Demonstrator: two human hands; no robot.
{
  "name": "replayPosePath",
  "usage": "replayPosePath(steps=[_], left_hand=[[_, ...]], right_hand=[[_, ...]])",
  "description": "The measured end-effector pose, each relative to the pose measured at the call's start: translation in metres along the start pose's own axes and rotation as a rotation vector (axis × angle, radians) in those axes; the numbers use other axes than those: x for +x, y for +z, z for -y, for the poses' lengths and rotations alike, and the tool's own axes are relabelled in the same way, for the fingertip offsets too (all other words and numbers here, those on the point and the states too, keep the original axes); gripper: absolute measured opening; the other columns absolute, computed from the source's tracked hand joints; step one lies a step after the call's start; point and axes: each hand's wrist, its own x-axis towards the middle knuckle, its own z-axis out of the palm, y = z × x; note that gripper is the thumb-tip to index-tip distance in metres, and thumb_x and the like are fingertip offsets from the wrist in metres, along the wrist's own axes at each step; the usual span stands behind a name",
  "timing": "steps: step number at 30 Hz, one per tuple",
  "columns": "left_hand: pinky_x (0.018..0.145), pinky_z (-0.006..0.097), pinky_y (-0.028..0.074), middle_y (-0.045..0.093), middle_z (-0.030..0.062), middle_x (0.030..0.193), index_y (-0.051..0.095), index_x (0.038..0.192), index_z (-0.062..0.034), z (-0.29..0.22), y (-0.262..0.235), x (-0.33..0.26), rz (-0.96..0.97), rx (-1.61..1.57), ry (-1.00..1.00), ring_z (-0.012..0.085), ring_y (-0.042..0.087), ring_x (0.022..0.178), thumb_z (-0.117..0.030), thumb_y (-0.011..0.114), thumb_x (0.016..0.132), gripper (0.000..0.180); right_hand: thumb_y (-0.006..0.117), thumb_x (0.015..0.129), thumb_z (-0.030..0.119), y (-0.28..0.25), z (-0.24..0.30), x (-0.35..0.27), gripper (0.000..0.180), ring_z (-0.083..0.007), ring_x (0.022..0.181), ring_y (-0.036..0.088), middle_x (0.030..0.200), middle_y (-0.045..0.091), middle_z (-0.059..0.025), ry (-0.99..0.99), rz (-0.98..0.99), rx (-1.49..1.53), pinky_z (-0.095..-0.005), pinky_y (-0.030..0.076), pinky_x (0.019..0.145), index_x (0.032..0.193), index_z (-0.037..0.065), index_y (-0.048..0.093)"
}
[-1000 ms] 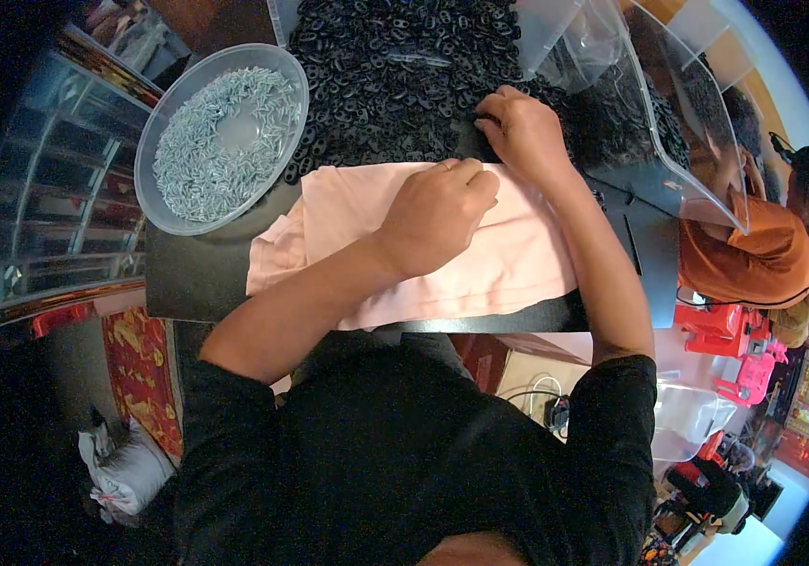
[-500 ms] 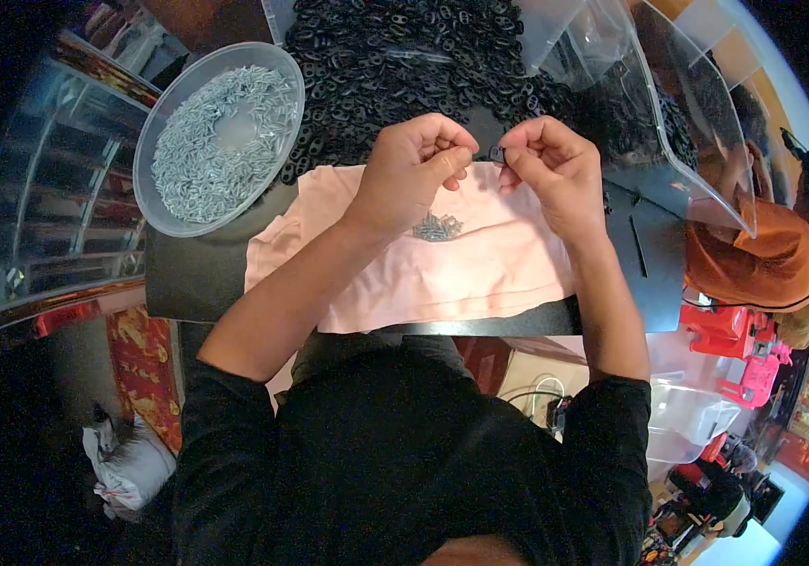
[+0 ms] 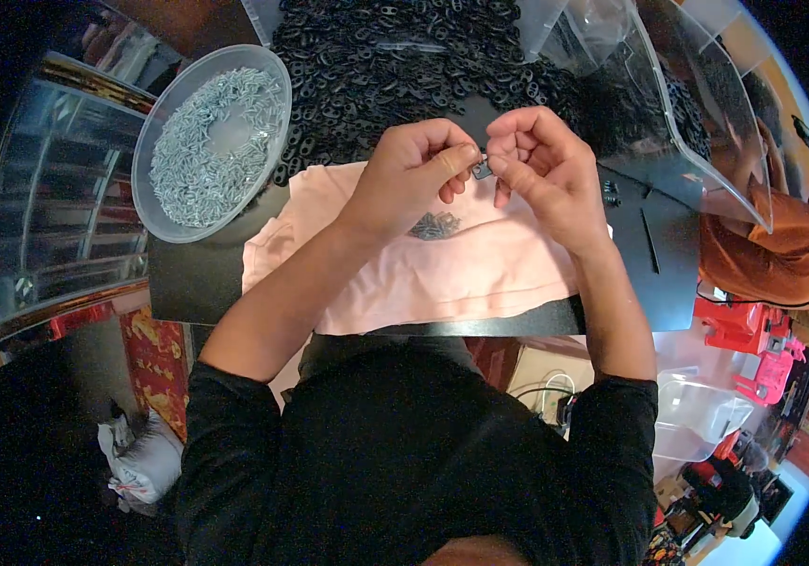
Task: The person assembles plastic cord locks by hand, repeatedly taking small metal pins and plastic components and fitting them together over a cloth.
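Observation:
My two hands meet over the far edge of a pale pink cloth [image 3: 395, 283]. A small black plastic piece [image 3: 482, 171] is pinched between the thumb and fingers of my right hand [image 3: 550, 174]. Thumb and forefinger of my left hand [image 3: 414, 174] press together right beside it, with a silvery glint of a small metal pin at their tips, mostly hidden. On the cloth below the hands lies a little heap of metal pins [image 3: 436, 225]. Many similar black pieces with holes [image 3: 385, 85] are piled beyond the cloth.
A round clear tub [image 3: 145, 193] of metal pins stands at the left. Clear plastic bins [image 3: 678, 132] rise at the far right. A thin dark rod [image 3: 650, 241] lies on the black table [image 3: 197, 283]. Another person in an orange top [image 3: 767, 250] is at the right.
My hands have come together; the left fingertips now reach the black piece. The right hand's outer fingers have spread somewhat. The view has shifted slightly.

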Motion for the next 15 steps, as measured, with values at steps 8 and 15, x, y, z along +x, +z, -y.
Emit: replayPosePath(steps=[8, 15], left_hand=[[0.047, 0.019, 0.037, 0.052, -0.0027, 0.061, 0.057, 0.076, -0.0038, -0.001, 0.0, -0.003, -0.022, 0.174, 0.048, 0.0037, 0.045, 0.053, -0.014, 0.057, 0.084, 0.013], [0.047, 0.02, 0.038, 0.053, -0.0012, 0.059, 0.059, 0.075, -0.0006, 0.002, -0.001, -0.005, -0.072, 0.371, 0.149, 0.004, 0.046, 0.053, -0.011, 0.058, 0.082, 0.012]], right_hand=[[0.057, 0.079, -0.002, 0.006, 0.001, -0.003, 0.016, -0.0052, 0.063, 0.049, 0.075, 0.051, -0.0008, 0.007, -0.038, -0.062, -0.0188, 0.045, 0.05, 0.093, 0.002, 0.05], [0.059, 0.076, -0.001, 0.011, -0.012, -0.007, 0.013, -0.0056, 0.057, 0.044, 0.068, 0.046, 0.0003, -0.134, -0.116, -0.371, -0.0195, 0.038, 0.048, 0.079, 0.004, 0.047]])
